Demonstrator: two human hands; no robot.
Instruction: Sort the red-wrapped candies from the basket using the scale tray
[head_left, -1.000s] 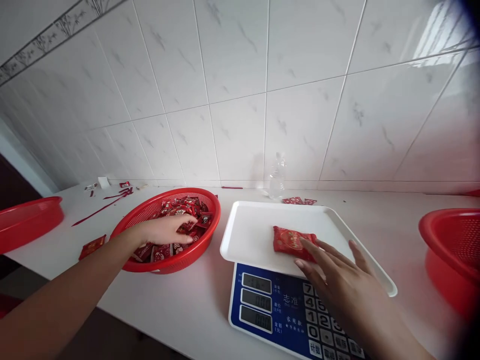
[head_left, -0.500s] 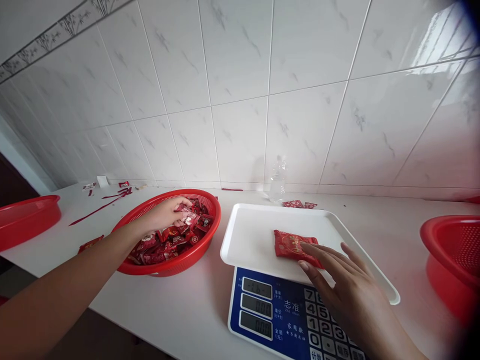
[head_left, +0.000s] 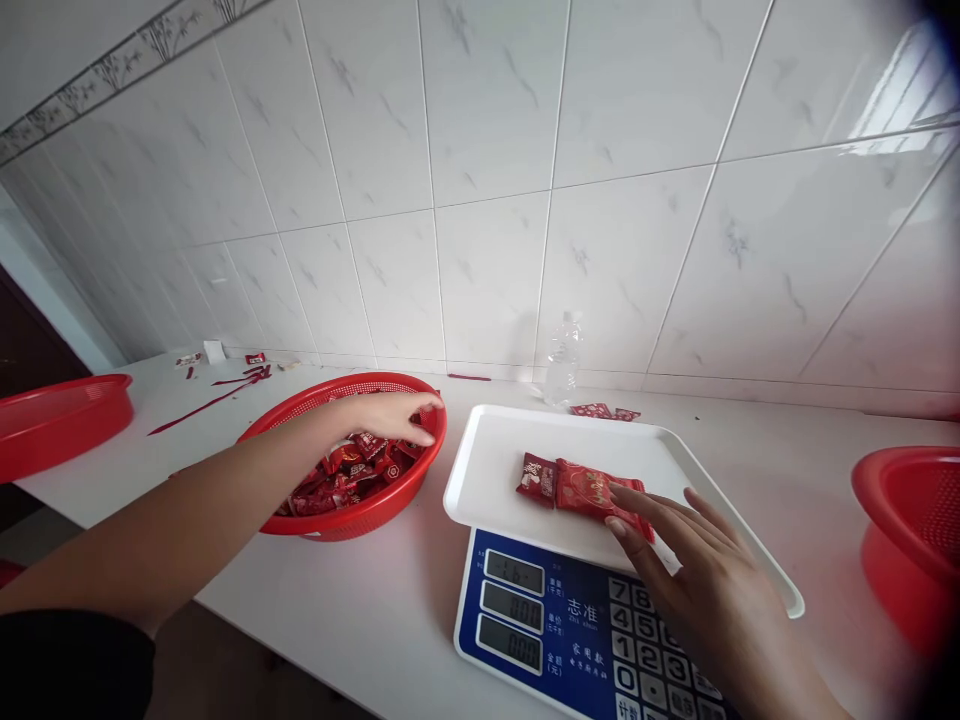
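Note:
My left hand (head_left: 394,415) hovers over the right side of a red plastic basket (head_left: 390,505), its thumb and fingers apart with nothing visible between them. Under it lie many small red wrapped packets (head_left: 352,475). On the white tray (head_left: 487,440) of a blue digital scale (head_left: 487,640) a larger red packet (head_left: 589,488) lies flat. A small dark red packet (head_left: 537,479) sits against its left end. My right hand (head_left: 697,570) reaches over the scale, fingers stretched out, the fingertips at the larger packet's right end.
Another red basket (head_left: 907,480) stands at the right edge and one (head_left: 67,425) at the far left. A clear plastic bottle (head_left: 564,362) is near the tiled wall, with red wrappers (head_left: 604,411) beside it. Red strips (head_left: 217,400) lie at the back left.
A small dark red packet now lies on the tray beside the larger one. My left hand has let go of the packet it held and is nearer the basket's right rim.

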